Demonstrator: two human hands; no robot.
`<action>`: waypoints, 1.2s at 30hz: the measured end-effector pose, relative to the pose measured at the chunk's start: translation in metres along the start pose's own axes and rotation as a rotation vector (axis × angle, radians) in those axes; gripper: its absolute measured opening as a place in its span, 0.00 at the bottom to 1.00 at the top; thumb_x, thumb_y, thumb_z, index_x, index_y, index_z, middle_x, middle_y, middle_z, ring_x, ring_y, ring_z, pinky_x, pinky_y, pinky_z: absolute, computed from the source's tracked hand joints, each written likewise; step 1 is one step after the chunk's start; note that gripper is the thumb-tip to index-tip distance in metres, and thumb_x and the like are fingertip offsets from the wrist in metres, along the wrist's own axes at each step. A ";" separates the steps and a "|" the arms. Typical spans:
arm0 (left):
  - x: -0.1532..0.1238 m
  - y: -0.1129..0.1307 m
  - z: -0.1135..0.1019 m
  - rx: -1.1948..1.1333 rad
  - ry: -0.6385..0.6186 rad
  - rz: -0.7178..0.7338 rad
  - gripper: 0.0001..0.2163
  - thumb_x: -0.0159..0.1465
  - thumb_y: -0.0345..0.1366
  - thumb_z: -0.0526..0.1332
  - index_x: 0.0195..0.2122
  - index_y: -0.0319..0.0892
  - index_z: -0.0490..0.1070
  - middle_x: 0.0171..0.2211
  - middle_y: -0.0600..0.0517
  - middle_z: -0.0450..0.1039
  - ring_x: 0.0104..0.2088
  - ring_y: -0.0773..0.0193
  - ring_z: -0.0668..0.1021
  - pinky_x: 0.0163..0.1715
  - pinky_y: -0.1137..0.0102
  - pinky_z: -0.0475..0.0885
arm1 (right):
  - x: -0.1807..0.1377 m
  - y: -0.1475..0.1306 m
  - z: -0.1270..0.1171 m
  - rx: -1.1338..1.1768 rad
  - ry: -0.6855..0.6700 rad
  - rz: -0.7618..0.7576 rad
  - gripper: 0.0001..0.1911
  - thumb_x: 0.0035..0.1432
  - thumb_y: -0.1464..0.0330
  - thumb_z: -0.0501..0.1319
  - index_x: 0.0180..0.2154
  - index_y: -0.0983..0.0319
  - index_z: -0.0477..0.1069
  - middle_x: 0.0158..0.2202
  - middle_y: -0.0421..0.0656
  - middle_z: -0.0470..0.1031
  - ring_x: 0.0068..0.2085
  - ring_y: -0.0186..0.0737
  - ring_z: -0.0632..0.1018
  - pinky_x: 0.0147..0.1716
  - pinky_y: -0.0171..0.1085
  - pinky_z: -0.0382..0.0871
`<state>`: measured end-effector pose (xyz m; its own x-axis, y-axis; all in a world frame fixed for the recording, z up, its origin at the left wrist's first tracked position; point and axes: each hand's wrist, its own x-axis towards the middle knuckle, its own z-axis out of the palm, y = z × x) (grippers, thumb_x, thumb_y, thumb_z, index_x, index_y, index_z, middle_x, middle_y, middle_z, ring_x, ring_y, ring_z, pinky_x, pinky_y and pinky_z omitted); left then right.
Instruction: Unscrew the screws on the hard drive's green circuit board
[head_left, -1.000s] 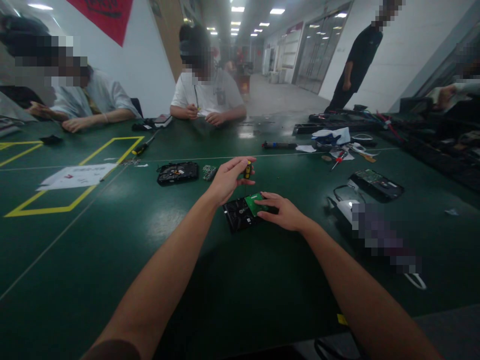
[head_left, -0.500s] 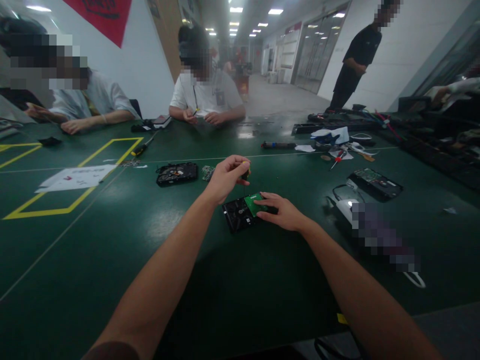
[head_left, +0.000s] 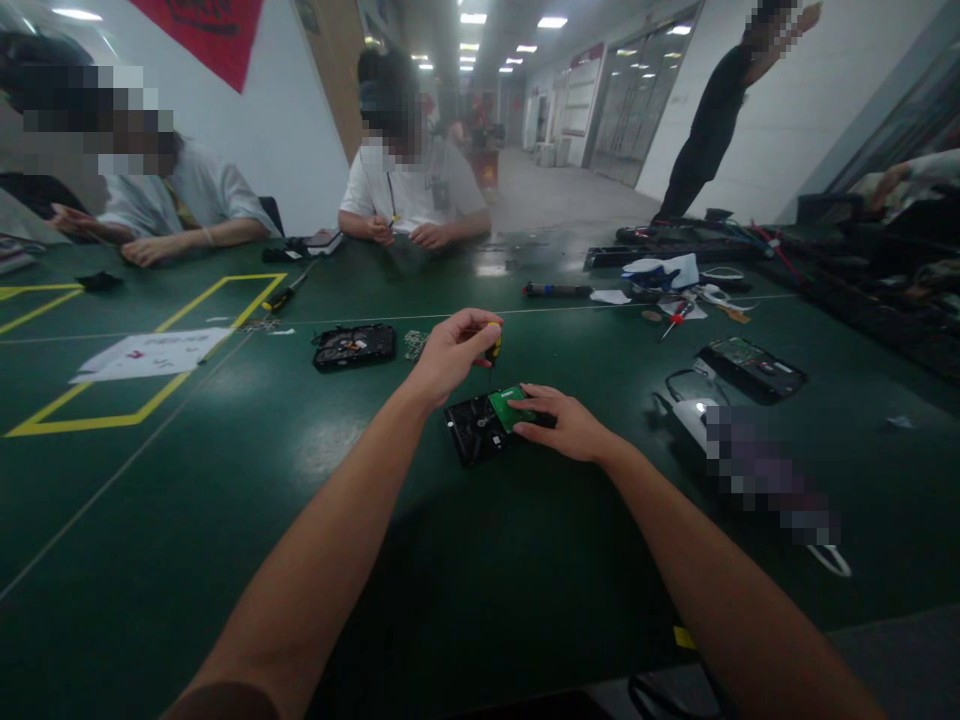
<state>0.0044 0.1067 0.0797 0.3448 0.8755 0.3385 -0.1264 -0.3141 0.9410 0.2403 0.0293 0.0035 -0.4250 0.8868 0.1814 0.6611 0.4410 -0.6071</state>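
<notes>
A black hard drive (head_left: 466, 428) with a green circuit board (head_left: 507, 402) lies on the table in front of me. Above it, my left hand (head_left: 459, 350) is closed around the handle of a small yellow-and-black screwdriver (head_left: 493, 345). The thin shaft points down at the drive's far edge; whether its tip touches a screw is too small to tell. My right hand (head_left: 562, 420) grips the drive's right end, with fingers stretched over the board and covering part of it.
Left of the drive lie another hard drive (head_left: 354, 347) and a pile of small metal parts (head_left: 415, 346). A third drive (head_left: 752, 366), a white cabled device (head_left: 691, 415) and scattered tools (head_left: 679, 315) are on the right. People sit across the green table (head_left: 352, 560).
The screwdriver handle shows slightly more between my left fingers, which have shifted a little. My right hand and the drive stay put. In the background, a standing person has raised an arm.
</notes>
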 end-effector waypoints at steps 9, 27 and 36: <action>-0.002 0.006 0.001 -0.124 -0.125 -0.065 0.12 0.71 0.41 0.60 0.49 0.44 0.77 0.44 0.46 0.78 0.44 0.59 0.80 0.26 0.75 0.74 | 0.000 -0.002 -0.002 -0.001 -0.007 0.001 0.27 0.64 0.49 0.64 0.61 0.48 0.74 0.71 0.46 0.64 0.71 0.56 0.64 0.69 0.60 0.55; 0.000 0.000 -0.002 -0.018 -0.024 -0.006 0.11 0.66 0.43 0.68 0.43 0.43 0.75 0.38 0.49 0.76 0.38 0.64 0.79 0.30 0.73 0.77 | 0.000 -0.004 -0.002 0.010 -0.006 0.008 0.27 0.64 0.49 0.65 0.61 0.48 0.74 0.71 0.46 0.64 0.71 0.56 0.64 0.69 0.61 0.55; 0.000 0.000 0.001 -0.064 -0.041 0.016 0.10 0.70 0.41 0.63 0.47 0.42 0.73 0.41 0.47 0.76 0.41 0.62 0.80 0.32 0.69 0.81 | 0.000 -0.002 -0.001 -0.016 -0.005 -0.001 0.27 0.65 0.48 0.64 0.62 0.49 0.74 0.71 0.47 0.64 0.71 0.55 0.64 0.69 0.59 0.56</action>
<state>0.0054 0.1058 0.0795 0.3802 0.8543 0.3543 -0.1905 -0.3025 0.9339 0.2397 0.0287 0.0056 -0.4282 0.8860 0.1782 0.6709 0.4437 -0.5942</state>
